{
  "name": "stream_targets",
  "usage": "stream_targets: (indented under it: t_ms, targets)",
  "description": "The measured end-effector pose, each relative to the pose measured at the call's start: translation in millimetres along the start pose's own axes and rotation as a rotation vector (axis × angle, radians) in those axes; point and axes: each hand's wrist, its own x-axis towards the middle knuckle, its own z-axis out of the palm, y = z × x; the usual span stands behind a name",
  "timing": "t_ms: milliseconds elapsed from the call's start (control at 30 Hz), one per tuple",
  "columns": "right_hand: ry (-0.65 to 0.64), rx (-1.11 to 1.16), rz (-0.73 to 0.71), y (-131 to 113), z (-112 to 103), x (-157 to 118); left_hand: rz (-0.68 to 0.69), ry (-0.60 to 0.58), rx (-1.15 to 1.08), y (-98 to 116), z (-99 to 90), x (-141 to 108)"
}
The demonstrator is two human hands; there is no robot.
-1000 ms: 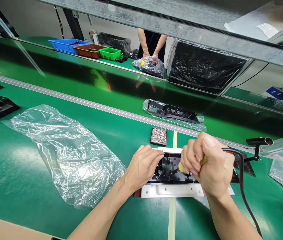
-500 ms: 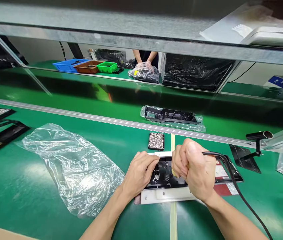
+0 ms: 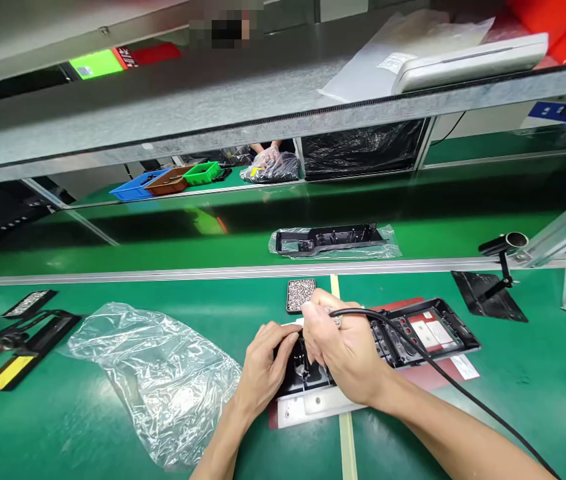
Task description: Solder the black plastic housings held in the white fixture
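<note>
A long black plastic housing (image 3: 397, 343) lies open side up in a white fixture (image 3: 295, 412) on the green bench. My left hand (image 3: 265, 360) grips the housing's left end, thumb and fingertips close together at its far corner. My right hand (image 3: 343, 350) is closed around a corded screwdriver whose body is mostly hidden in the fist; its black cable (image 3: 417, 350) runs off to the lower right. The fist is over the housing's left part, close to my left fingertips. The tool's tip is hidden. Just beyond the hands is a small black tray (image 3: 301, 295) of tiny metal screws.
A crumpled clear plastic bag (image 3: 163, 387) is left of the hands. Another black housing (image 3: 330, 239) lies on plastic behind the metal rail. A black stand with a tube holder (image 3: 503, 245) is at right. A metal shelf (image 3: 263, 123) hangs above; across the bench, another person's hands handle a bag.
The view has tilted upward. My right hand has moved left along the housing with the screwdriver, closer to my left hand, uncovering more of the housing's right part.
</note>
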Motion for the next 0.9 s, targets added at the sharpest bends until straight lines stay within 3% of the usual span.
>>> stream_targets:
  t_ms: [200, 267, 400, 567, 700, 900]
  targets:
    - [-0.047, -0.073, -0.048, -1.3, 3.9, 2.4, -0.116, 0.274, -0.176, 41.8, -16.0, 9.7]
    - [-0.054, -0.084, -0.065, 0.8, 5.6, 3.7, -0.098, 0.325, -0.262, 54.0, -17.9, 13.5]
    - [-0.083, -0.098, -0.123, 6.3, 6.3, 4.5, 0.044, 0.321, -0.341, 70.4, -12.1, 22.0]
    - [-0.06, -0.2, -0.258, 7.5, 4.8, 4.1, 0.159, 0.342, -0.134, 84.6, -0.6, 37.3]
    - [-0.085, -0.211, -0.308, 8.7, 9.1, 4.2, 0.254, 0.268, -0.193, 92.6, 0.2, 50.1]
    - [0.023, -0.248, -0.353, 14.0, 14.6, 0.3, 0.259, 0.252, -0.315, 92.7, 3.4, 56.0]
